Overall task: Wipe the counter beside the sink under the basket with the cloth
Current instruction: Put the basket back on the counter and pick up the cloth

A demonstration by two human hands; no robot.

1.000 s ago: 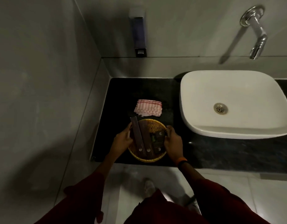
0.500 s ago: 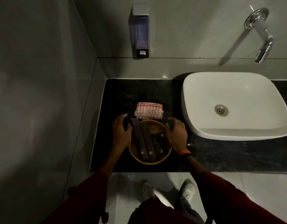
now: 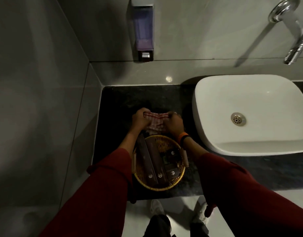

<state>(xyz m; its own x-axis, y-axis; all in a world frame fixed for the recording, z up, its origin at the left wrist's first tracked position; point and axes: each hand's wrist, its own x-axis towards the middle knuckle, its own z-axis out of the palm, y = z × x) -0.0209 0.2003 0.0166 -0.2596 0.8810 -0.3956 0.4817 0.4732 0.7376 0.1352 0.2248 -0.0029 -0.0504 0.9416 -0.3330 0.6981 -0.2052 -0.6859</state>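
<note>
A round woven basket (image 3: 164, 184) holding several dark brown boxes sits on the black counter (image 3: 123, 103) near its front edge, left of the sink. Just behind the basket, a red-and-white checked cloth (image 3: 155, 119) is stretched between both hands. My left hand (image 3: 140, 118) grips its left end and my right hand (image 3: 175, 122) grips its right end. Both forearms in red sleeves reach over the basket's sides.
A white basin (image 3: 250, 144) stands on the counter to the right, with a chrome tap (image 3: 294, 48) on the wall above it. A soap dispenser (image 3: 144, 29) hangs on the back wall. A grey tiled wall closes the left side. My shoes show on the floor below.
Both hands have left the basket's rim and moved back to the cloth, taking hold of its two ends. The basket now sits closer to the counter's front edge.
</note>
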